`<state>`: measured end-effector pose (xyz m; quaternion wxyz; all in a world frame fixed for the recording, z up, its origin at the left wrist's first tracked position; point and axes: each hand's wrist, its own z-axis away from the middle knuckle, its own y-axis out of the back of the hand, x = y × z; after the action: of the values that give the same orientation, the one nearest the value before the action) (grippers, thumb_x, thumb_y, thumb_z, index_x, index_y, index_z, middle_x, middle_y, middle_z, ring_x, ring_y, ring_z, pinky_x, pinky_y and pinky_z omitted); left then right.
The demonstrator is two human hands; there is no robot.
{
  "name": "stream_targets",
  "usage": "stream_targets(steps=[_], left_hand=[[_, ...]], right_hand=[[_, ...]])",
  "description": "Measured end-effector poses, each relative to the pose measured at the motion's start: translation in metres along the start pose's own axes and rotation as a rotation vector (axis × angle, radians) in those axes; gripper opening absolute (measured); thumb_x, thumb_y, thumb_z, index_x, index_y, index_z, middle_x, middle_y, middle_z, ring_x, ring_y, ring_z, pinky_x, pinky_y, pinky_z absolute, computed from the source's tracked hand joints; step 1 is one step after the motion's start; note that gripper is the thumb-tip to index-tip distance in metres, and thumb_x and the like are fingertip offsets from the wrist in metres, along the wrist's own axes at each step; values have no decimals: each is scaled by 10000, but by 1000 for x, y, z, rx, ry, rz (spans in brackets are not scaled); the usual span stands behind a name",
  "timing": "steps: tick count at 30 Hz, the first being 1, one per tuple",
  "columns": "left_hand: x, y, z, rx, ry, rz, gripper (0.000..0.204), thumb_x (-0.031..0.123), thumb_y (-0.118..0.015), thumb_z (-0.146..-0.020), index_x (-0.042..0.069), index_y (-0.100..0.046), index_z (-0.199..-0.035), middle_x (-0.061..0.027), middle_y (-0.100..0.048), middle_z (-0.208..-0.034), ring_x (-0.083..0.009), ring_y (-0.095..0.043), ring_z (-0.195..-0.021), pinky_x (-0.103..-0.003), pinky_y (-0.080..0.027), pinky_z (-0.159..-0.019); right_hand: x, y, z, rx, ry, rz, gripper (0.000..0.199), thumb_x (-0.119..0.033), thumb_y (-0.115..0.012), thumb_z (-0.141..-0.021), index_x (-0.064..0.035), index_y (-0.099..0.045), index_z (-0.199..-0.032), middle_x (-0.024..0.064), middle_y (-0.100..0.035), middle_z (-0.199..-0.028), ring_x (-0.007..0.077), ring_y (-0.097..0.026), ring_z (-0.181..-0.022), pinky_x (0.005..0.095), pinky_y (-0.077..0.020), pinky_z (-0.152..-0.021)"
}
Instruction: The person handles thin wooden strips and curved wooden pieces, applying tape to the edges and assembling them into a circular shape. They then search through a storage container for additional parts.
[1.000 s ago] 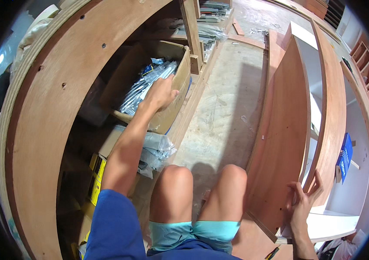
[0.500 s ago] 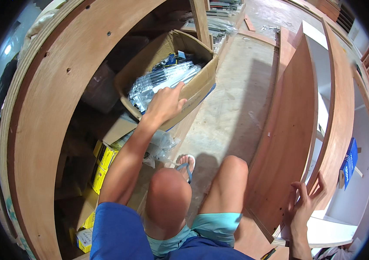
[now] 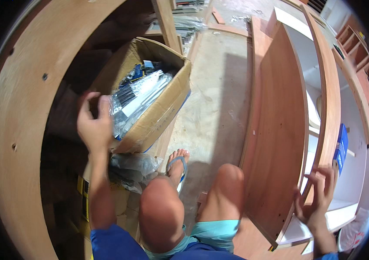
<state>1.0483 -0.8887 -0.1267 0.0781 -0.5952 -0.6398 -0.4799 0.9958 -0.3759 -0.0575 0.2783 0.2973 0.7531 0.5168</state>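
My left hand point(image 3: 95, 125) is raised at the near left side of a cardboard box point(image 3: 158, 115), thumb and fingers apart, holding nothing. Slight motion blur softens its fingertips. Inside the box lie several long metal strips in clear plastic point(image 3: 143, 97), with small blue and dark packets point(image 3: 139, 70) behind them. At the right, my right hand point(image 3: 316, 201) is open beside the edge of a long wooden board point(image 3: 323, 143), fingers spread and slightly bent. Whether its fingertips touch the board I cannot tell.
A tall curved-looking wooden panel point(image 3: 15, 143) stands at the left. Clear plastic wrapping point(image 3: 134, 167) lies below the box. On the right is a wood and white cabinet frame point(image 3: 280, 117), with a blue box point(image 3: 341, 145) in it. A concrete floor point(image 3: 206, 86) runs between.
My left hand has moved left, from above the box's right side to its near left side, its fingers now wider apart. My right hand has shifted slightly, and the view has turned.
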Motion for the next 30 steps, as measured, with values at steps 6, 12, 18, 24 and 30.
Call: stream_targets(steps=[6,12,18,24,30], left_hand=[[-242,70,-47,-496,687,445,525,406,-632,-984,71,-624,-1388,-87,-605,-1412,-230,-554,-1301,-424,-420,-1107],[-272,44,-54,-536,716,138,156,265,-608,-856,122,-625,-919,-41,-600,-877,-218,-588,-760,-400,-516,-716],[-335,83,-58,-466,858,374,163,233,-608,-837,83,-594,-899,-71,-586,-878,-234,-581,-765,-369,-520,-718],[-243,44,-53,-482,923,658,67,140,-576,-882,94,-562,-836,-55,-586,-844,-224,-611,-805,-388,-570,-837],[-154,3,-69,-579,743,608,46,65,-506,-826,60,-552,-824,-54,-581,-845,-191,-595,-738,-343,-572,-749]], right_hand=[[-26,-86,-259,-195,304,-277,620,-544,-692,-829,2,-701,-1122,238,-682,-1036,403,-657,-996,482,-530,-871],[-98,-238,-386,-510,-68,-476,747,-693,-791,-724,-102,-780,-1181,140,-723,-1274,333,-670,-1210,412,-518,-1055],[-141,-275,-369,-172,-190,-463,227,-221,-711,-831,-88,-812,-985,142,-785,-988,318,-765,-945,416,-613,-839],[-100,-250,-277,-101,-258,-615,145,-119,-721,-781,8,-777,-825,254,-729,-861,410,-734,-858,467,-600,-795],[-63,-246,-180,-62,-516,-630,143,-55,-687,-739,75,-740,-764,344,-679,-804,489,-713,-826,513,-585,-822]])
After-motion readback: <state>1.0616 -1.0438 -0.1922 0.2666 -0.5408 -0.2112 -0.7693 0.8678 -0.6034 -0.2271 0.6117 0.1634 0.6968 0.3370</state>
